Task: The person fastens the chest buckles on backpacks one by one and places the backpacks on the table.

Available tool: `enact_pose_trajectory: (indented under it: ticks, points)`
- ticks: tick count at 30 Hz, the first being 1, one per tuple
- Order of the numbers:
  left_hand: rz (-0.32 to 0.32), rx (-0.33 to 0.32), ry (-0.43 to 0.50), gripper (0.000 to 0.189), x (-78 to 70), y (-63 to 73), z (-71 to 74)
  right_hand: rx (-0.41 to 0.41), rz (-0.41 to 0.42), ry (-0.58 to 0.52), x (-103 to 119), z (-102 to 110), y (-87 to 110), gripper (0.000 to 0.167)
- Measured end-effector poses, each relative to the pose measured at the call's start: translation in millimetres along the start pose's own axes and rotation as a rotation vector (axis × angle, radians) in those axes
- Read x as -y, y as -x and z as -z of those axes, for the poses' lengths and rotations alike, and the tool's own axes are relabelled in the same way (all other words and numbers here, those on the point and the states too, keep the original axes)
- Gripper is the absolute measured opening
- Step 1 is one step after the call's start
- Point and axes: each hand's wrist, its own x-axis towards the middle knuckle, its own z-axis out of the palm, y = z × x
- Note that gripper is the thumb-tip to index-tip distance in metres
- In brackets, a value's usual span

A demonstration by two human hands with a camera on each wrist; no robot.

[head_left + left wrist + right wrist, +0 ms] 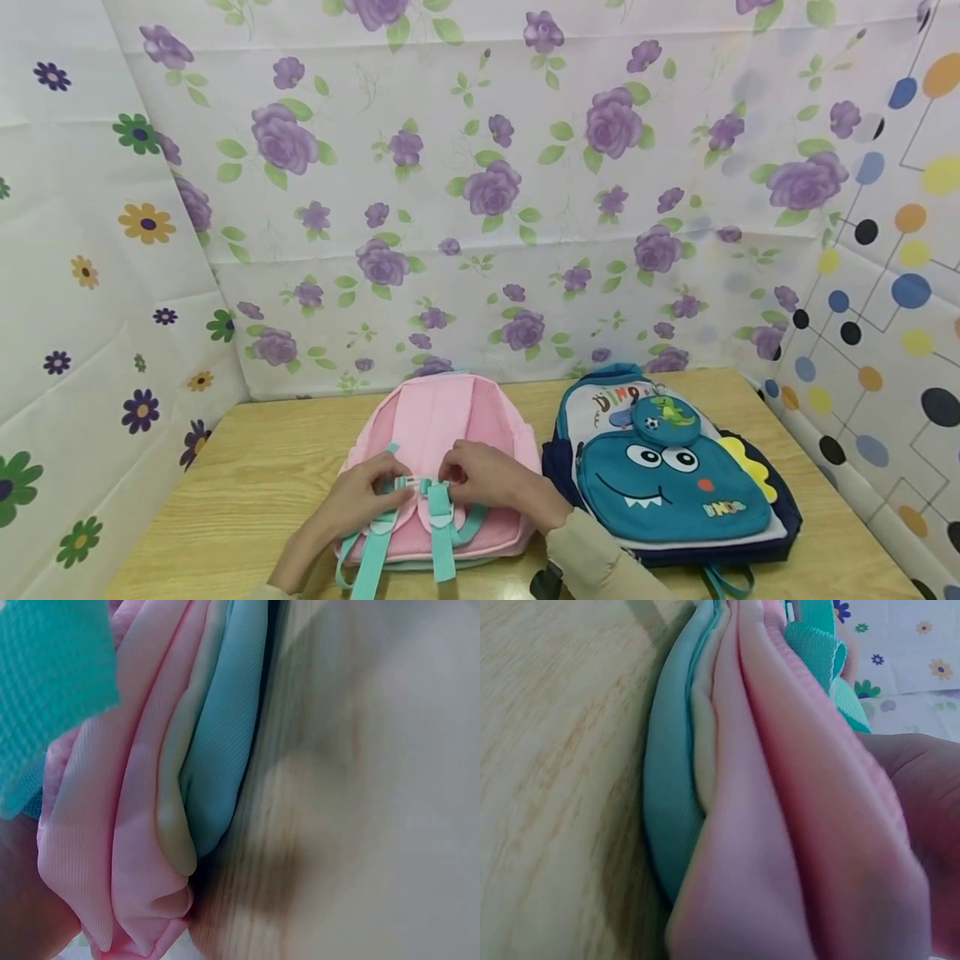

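Observation:
A pink backpack [435,400] lies on the table with its back panel and shoulder straps facing up. Teal webbing straps [444,542] hang from its pink shoulder straps toward the near edge. Over the middle of the pack, my left hand [367,493] pinches one end of a short teal strap with a small buckle [408,482]. Close by on the right, my right hand [491,475] pinches the other teal piece between thumb and fingers. The fingertips partly hide the buckle parts, so whether they are joined cannot be told. Both wrist views mostly show the pack's pink side [150,787].
A teal and navy dinosaur backpack [675,492] lies face up right beside the pink one, with a round teal pouch [666,419] on its front. Patterned cloths [450,208] wall the wooden table [225,475] at the back and sides.

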Motion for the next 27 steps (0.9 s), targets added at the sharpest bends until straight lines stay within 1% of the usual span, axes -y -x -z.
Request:
enact_pose_trajectory:
  ticks: [3,5,9,12,16,20,23,27]
  points:
    - [0.005,0.000,0.008,0.013,0.3,0.0,-0.5,-0.001,-0.003,0.016,0,0,-0.5,0.008]
    - [0.008,-0.001,0.011,0.013,1.0,0.0,-0.9,0.005,0.001,-0.010,0,1,0.2,0.008]
    - [0.006,-0.014,0.023,0.012,2.8,0.2,-1.4,0.035,0.019,-0.144,-1,4,2.4,0.011]
    - [0.007,-0.015,0.042,0.012,3.9,0.9,-2.0,0.059,0.052,-0.258,-2,5,3.9,0.013]
    - [0.020,0.000,0.062,0.012,5.4,1.3,-1.6,0.046,0.086,-0.340,-2,1,2.8,0.013]
    - [0.032,0.003,0.060,0.011,5.8,0.4,-0.7,-0.021,0.089,-0.336,0,-4,-1.0,0.013]
    - [0.047,0.014,0.070,0.011,5.7,0.1,0.1,-0.064,0.094,-0.285,3,-7,-3.7,0.012]
    - [0.063,0.037,0.104,0.013,5.6,0.5,0.9,-0.073,0.085,-0.214,8,-8,-6.4,0.013]
